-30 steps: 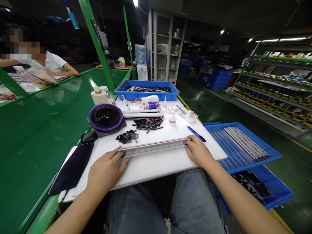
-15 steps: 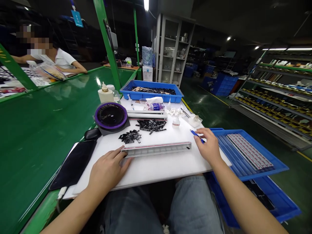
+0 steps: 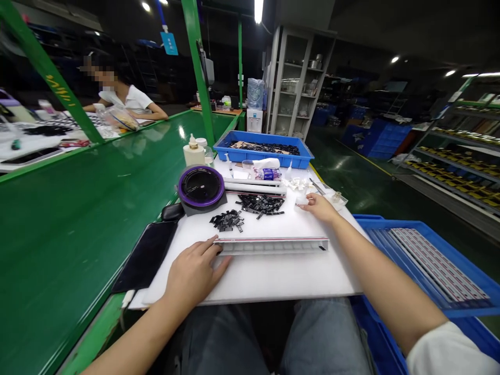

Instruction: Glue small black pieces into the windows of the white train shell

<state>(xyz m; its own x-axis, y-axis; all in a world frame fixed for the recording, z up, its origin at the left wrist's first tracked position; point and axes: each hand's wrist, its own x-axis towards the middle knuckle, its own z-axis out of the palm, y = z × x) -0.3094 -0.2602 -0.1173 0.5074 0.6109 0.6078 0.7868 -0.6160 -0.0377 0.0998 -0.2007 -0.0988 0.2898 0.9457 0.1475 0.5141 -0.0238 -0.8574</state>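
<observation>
A long white channel strip (image 3: 273, 246) with a red line along its upper edge lies across the white work board. My left hand (image 3: 193, 271) grips its left end, thumb in front and fingers behind. At the strip's right end a small black piece (image 3: 322, 248) shows. My right hand (image 3: 321, 208) reaches past the strip, its thumb and fingertips closed around a small white bottle (image 3: 300, 201), partly hidden by the fingers. Two heaps of small black pieces, the nearer heap (image 3: 227, 221) and the farther heap (image 3: 260, 204), lie behind the strip.
A purple-rimmed round device (image 3: 201, 186) and a dark tablet (image 3: 146, 255) are at the left. More white strips (image 3: 253, 188) lie behind the heaps. A blue tray (image 3: 265, 151) stands at the back; another blue tray (image 3: 425, 224) with strips is at the right. A co-worker (image 3: 128, 99) sits far left.
My right hand has moved away from the blue pen-like tool, forward to the small bottle, and closed on it. That tool is out of sight. My left hand stays on the strip; the view has shifted.
</observation>
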